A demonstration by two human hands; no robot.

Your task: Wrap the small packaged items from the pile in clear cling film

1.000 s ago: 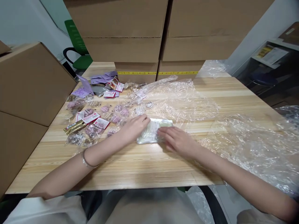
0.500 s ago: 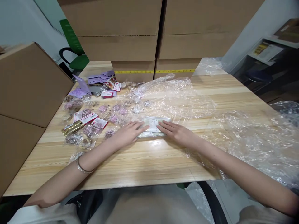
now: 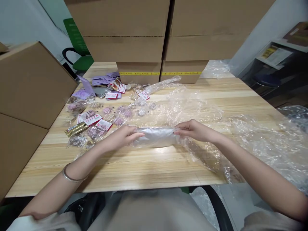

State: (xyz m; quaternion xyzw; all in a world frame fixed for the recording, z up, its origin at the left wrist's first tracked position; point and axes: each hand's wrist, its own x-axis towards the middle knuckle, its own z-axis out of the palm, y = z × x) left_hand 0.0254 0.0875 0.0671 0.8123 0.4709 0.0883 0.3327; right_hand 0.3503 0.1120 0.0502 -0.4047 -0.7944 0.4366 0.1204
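A flat silvery packet in clear plastic wrap [image 3: 157,137] is tilted up off the table in front of me. My left hand [image 3: 127,134] pinches its left end between thumb and fingers. At the opposite end, my right hand [image 3: 194,130] grips the packet the same way. Loose clear film trails from it toward the lower right. Left of my left hand lie small clear bags with pink and brown contents [image 3: 117,120], a gold packet [image 3: 78,129] and red-and-white labels [image 3: 93,119].
Tall cardboard boxes [image 3: 125,48] stand at the table's back, another box [image 3: 31,83] at the left. Purple packets [image 3: 106,78] lie at the back left. Crumpled clear film [image 3: 262,138] covers the right side. A green chair [image 3: 83,62] stands behind the left box.
My hands lay flat on the packet with its printed label upward. Now they grip its two ends, and its plain silvery side faces me, lifted.
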